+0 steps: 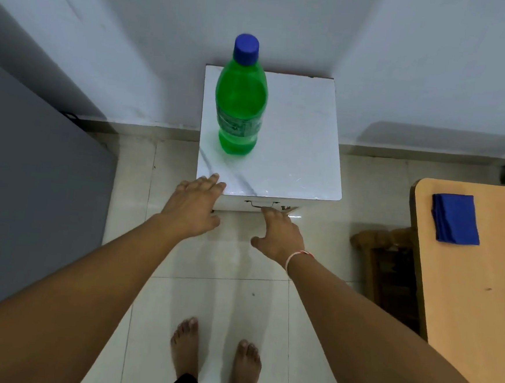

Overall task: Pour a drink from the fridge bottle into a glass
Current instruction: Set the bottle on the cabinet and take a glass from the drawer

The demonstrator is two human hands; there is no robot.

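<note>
Two bare feet (213,360) stand on the pale floor tiles (224,264) at the bottom of the view, and from there both forearms stretch forward toward a small white cabinet (298,134) set against the wall (167,33). Its marble-patterned top carries the green bottle (241,99), which stands upright on the left half of the top, blue cap (246,47) on, with a label around its middle. The left hand (194,205) lies palm down with its fingers (213,180) straight and released, their tips touching the near left corner of the cabinet top; it holds nothing. The right hand (278,235) reaches to the cabinet's front face just below the top edge, beside a small metal handle (259,204); its fingers are spread and loose, and whether they touch the handle cannot be told. A thin band (296,256) circles the right wrist. Both hands are well short of the bottle. On the right, a wooden tabletop (478,299) carries a folded blue cloth (455,218), and a dark wooden chair (386,277) sits between it and the cabinet. A grey flat surface (34,189) fills the left side.
</note>
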